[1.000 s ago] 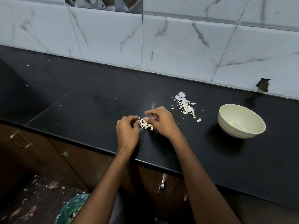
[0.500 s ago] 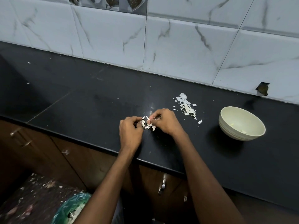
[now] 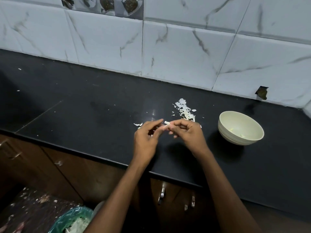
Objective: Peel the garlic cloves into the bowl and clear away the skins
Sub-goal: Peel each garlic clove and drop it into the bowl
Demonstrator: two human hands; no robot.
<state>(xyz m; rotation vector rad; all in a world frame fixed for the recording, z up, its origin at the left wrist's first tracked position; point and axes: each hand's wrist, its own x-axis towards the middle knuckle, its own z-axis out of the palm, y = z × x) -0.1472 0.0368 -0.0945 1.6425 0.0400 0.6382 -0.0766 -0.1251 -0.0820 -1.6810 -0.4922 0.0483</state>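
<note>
Garlic clove (image 3: 167, 123), small and pale, sits pinched at the fingertips of the right hand (image 3: 186, 132), raised a little above the black counter (image 3: 84, 115). The left hand (image 3: 146, 137) is just beside it, fingers loosely extended toward the clove and gripping nothing that can be made out; whether a fingertip touches the clove is too fine to tell.

A clove like this is likely light, firm and smooth, and once bare it probably turns a bit slippery and tacky. The skin is papery, thin and brittle, so it tears into flakes rather than coming off whole. The sensible hold is across the clove's thicker middle with thumb and forefinger, leaving an end free for the other hand's nail to catch a loose edge. Squeezing hard risks shooting the clove out of the pinch.

A heap of skins (image 3: 184, 111) lies on the counter just behind the hands, with a few more skin scraps (image 3: 138, 124) near the left hand. These weigh almost nothing and will scatter with a breath, so sweeping them together by the edge of a palm suits better than picking.

The cream bowl (image 3: 252, 122) stands to the right, apart from the hands, with some pale pieces inside. A bin lined with a green bag (image 3: 72, 217) sits on the floor below.
</note>
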